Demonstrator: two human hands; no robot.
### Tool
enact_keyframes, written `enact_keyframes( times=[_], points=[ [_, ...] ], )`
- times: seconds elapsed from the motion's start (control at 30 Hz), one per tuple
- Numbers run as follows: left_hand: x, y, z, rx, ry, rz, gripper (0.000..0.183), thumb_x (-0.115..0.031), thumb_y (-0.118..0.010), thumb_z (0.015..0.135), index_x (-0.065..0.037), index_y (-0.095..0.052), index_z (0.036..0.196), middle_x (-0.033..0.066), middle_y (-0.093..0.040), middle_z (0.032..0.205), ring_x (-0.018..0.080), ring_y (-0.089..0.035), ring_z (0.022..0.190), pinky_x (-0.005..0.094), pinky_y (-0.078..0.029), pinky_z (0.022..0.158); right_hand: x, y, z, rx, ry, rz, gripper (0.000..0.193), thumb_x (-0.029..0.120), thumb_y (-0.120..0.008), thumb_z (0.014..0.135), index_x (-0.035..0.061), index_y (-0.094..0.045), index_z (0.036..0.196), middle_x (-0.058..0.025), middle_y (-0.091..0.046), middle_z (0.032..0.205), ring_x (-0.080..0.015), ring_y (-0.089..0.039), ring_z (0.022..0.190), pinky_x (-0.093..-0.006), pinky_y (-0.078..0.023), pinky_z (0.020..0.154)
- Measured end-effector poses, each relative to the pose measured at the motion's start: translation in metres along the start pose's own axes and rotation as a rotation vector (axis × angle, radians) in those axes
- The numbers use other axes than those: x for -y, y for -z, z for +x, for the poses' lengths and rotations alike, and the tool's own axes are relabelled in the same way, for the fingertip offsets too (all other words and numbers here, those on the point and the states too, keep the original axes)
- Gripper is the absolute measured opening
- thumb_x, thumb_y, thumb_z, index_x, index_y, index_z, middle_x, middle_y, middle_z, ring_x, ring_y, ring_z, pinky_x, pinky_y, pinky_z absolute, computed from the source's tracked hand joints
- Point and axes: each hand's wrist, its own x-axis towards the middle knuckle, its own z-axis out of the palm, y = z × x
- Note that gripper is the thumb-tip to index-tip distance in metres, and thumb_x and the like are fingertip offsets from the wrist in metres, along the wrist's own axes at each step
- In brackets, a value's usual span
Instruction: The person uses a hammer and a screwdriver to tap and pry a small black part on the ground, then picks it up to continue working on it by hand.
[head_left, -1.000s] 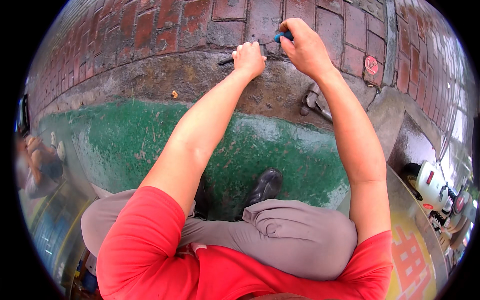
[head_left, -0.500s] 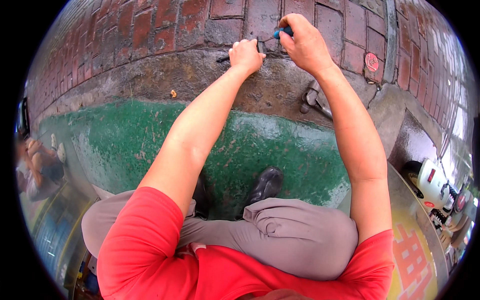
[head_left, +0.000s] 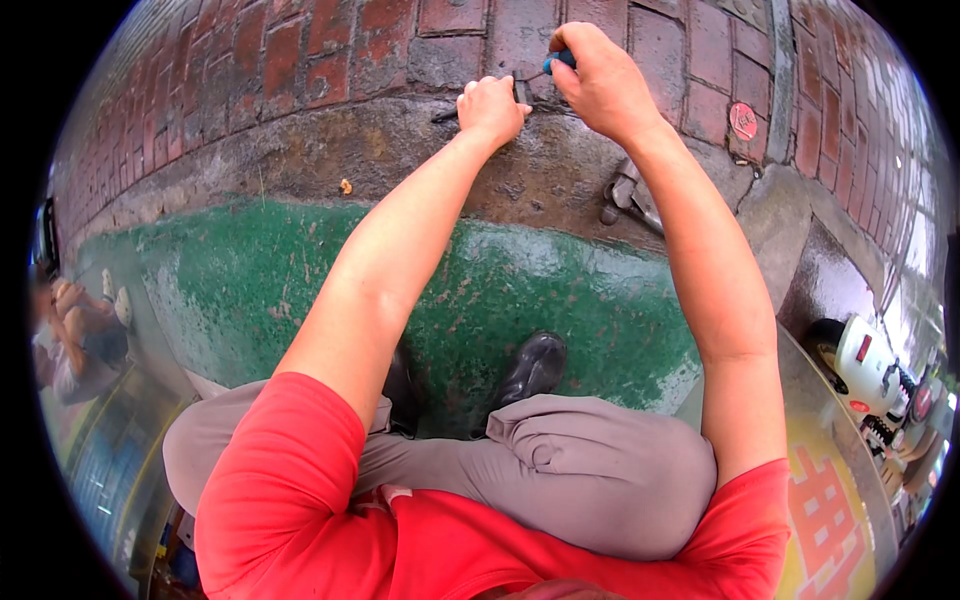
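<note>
Soft, diffuse daylight lights the scene evenly and fairly brightly; pale sheen spreads over the glossy green floor (head_left: 560, 258) and glints on a dark boot (head_left: 537, 362); dim shadow gathers beneath the grey trousers (head_left: 610, 470); glare whitens the far right rim; fisheye distortion bows the brick paving (head_left: 450, 60) into arcs, with black corners around it; the seated person (head_left: 78, 345) at left looks smeared; the dark tool (head_left: 521, 92) and blue handle (head_left: 561, 61) are too small for fine detail.

Hands (head_left: 490, 108) ahead of shoes (head_left: 532, 368)
</note>
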Motion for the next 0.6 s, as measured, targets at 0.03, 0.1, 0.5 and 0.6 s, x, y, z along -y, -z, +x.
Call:
enact_keyframes(
  times=[0.03, 0.1, 0.5, 0.6],
  points=[
    [0.001, 0.000, 0.000, 0.001, 0.000, 0.003, 0.053, -0.036, -0.079, 0.078, -0.011, -0.066, 0.123, 0.0139, -0.067, 0.114, 0.0336, -0.061, 0.112, 0.0451, -0.049, 0.094, 0.002, 0.000, 0.001, 0.007, 0.003, 0.004, 0.021, 0.014, -0.063, 0.087, 0.0048, -0.056, 0.105, -0.0160, -0.061, 0.102, -0.0365, -0.061, 0.097, -0.0422, -0.050, 0.082],
    [0.000, 0.005, 0.001, 0.035, 0.021, -0.020, 0.052, -0.037, -0.080, 0.078, -0.009, -0.066, 0.120, 0.0141, -0.067, 0.116, 0.0338, -0.060, 0.114, 0.0454, -0.049, 0.095, 0.006, 0.002, 0.001, 0.022, 0.001, 0.010, 0.021, 0.014, -0.063, 0.087, 0.0045, -0.056, 0.105, -0.0163, -0.061, 0.103, -0.0369, -0.060, 0.098, -0.0429, -0.049, 0.082],
    [-0.035, 0.074, 0.023, -0.121, -0.503, -0.623, 0.034, -0.013, -0.065, 0.088, -0.002, -0.060, 0.120, 0.0116, -0.071, 0.101, 0.0175, -0.065, 0.092, 0.0349, -0.052, 0.083, -0.007, 0.000, 0.022, 0.061, 0.000, 0.123, 0.021, 0.011, -0.051, 0.085, -0.0011, -0.052, 0.101, -0.0288, -0.058, 0.097, -0.0471, -0.058, 0.091, -0.0502, -0.047, 0.080],
    [-0.035, 0.072, 0.021, -0.078, -0.396, -0.762, 0.025, -0.011, -0.062, 0.089, -0.002, -0.064, 0.113, 0.0133, -0.071, 0.101, 0.0201, -0.065, 0.094, 0.0364, -0.051, 0.086, -0.005, 0.003, 0.019, 0.024, -0.015, 0.122, 0.032, 0.015, -0.056, 0.086, -0.0034, -0.050, 0.111, -0.0328, -0.056, 0.107, -0.0477, -0.058, 0.098, -0.0504, -0.047, 0.087]
  ],
)
